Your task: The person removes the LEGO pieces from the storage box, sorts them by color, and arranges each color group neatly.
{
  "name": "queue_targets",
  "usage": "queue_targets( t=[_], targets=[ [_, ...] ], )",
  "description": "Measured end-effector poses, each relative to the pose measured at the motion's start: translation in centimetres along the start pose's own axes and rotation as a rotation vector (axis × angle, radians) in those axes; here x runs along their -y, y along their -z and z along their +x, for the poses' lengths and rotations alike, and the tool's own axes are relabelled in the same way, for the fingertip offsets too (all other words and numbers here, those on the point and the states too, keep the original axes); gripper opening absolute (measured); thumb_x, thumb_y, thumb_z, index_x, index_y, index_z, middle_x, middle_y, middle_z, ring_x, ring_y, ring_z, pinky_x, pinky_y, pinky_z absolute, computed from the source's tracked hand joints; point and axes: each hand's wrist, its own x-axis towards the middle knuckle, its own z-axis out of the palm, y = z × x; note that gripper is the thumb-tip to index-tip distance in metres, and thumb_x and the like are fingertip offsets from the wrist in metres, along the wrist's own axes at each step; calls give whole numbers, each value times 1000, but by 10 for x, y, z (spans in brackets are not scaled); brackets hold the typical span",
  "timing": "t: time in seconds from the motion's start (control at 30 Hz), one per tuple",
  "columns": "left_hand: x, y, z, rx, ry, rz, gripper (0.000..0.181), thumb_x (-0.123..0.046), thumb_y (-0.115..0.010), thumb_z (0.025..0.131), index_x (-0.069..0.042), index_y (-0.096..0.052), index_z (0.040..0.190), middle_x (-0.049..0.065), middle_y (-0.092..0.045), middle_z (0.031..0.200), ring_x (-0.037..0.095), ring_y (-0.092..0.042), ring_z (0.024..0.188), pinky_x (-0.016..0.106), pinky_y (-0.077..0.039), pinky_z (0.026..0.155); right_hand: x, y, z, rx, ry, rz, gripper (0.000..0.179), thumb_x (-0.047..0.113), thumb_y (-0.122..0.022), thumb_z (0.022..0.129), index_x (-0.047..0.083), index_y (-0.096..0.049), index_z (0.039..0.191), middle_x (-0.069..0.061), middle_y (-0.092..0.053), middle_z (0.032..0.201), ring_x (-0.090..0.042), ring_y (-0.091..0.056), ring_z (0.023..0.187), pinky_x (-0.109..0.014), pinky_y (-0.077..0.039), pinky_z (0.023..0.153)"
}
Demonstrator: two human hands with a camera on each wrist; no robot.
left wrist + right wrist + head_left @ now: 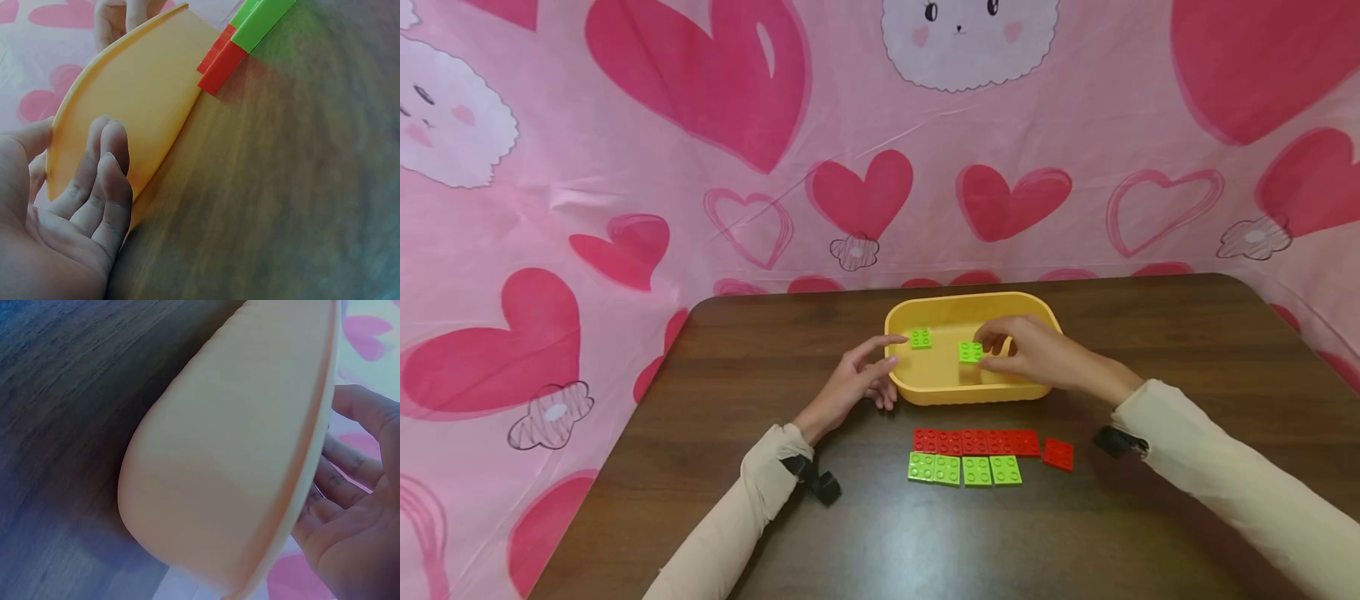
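A yellow plastic tub (970, 393) stands on the table. My right hand (1037, 354) reaches over its right side, pinching a green toy brick (971, 352) between thumb and fingertips inside. Another green brick (921, 338) lies near the tub's left end. My left hand (857, 377) is at the left rim, index finger and thumb reaching over it. Its other fingers (115, 181) bend loosely along the outer wall in the left wrist view. The right wrist view shows the right hand (356, 494) beyond the rim; the tub wall hides its fingertips and the brick.
In front of the tub, a row of red bricks (975, 442) lies along a row of green bricks (977, 471). A single red brick (1058, 454) sits apart at the right end. A pink heart-patterned cloth (760, 125) hangs behind the dark wooden table (715, 358).
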Motion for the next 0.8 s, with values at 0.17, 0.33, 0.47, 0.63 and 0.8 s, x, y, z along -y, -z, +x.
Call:
queue_targets(
  t=[0.17,0.33,0.47,0.63,0.8],
  targets=[
    [-1,0,0,-1,2,1,42,-27,-54,104,-15,-50,144,21,-65,72,23,-62,57,32,-53,52,3,3,-5,-13,5,2,30,16,-82,83,4,-72,108,0,-69,92,-19,-61,85,-42,-57,75],
    [-2,0,0,-6,7,1,41,-29,-55,104,-18,-51,143,21,-65,72,24,-62,57,33,-53,52,6,6,-11,-22,-5,6,31,16,-82,83,5,-72,109,0,-68,92,-19,-60,86,-44,-56,77],
    [-2,0,0,-7,9,1,44,-31,-56,103,-17,-50,144,20,-65,72,24,-62,57,33,-53,52,10,11,-17,-33,-4,4,32,17,-82,83,7,-71,111,0,-68,94,-18,-60,87,-45,-56,79],
    [-2,1,0,-3,8,6,45,-31,-56,103,-15,-49,145,19,-65,73,24,-63,57,33,-53,52,12,14,-21,-51,20,-9,32,19,-83,83,7,-72,110,3,-68,93,-15,-61,87,-43,-57,77],
    [-1,1,0,0,13,4,44,-29,-55,104,-14,-49,145,19,-65,73,24,-63,57,33,-54,53,14,16,-27,-59,19,-20,33,21,-83,83,9,-73,111,5,-68,94,-13,-60,86,-39,-57,75]
  ],
)
